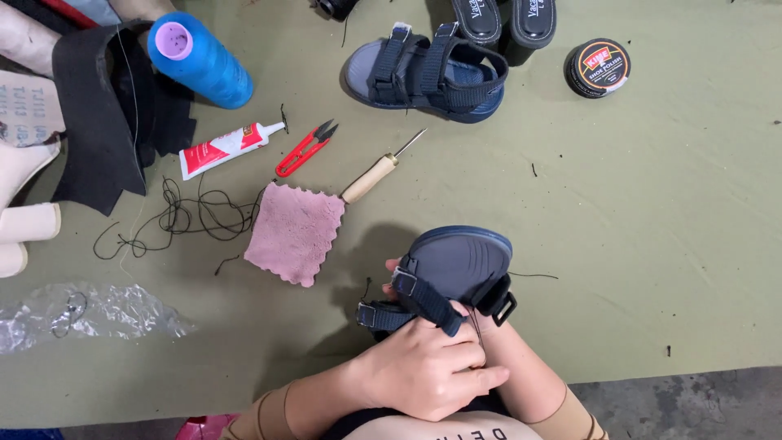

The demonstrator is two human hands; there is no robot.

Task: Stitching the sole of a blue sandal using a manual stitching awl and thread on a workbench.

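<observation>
Olive surface (652, 244), near edge: dark blue sandal (456, 265) held sole-up. Left hand (423, 371) closed over its straps, fingers pinching thin dark thread (476, 330). Right hand (501, 342) mostly hidden under the sandal; grip can't be told. Sandal looks light, sole stiffish, straps floppy; best gripped by the sole edge. Pink cloth (293, 232), wooden-handled awl (375, 175), red snips (305, 149) nearby.

Both hands are bare, with no gloves or rings showing. The left hand (423, 371) comes out of a close-fitting tan sleeve (269, 411) that ends short of the wrist with a darker seam line across it. A matching tan sleeve covers the right forearm (570, 420), and a dark garment with pale lettering shows at the bottom edge between the arms.
</observation>
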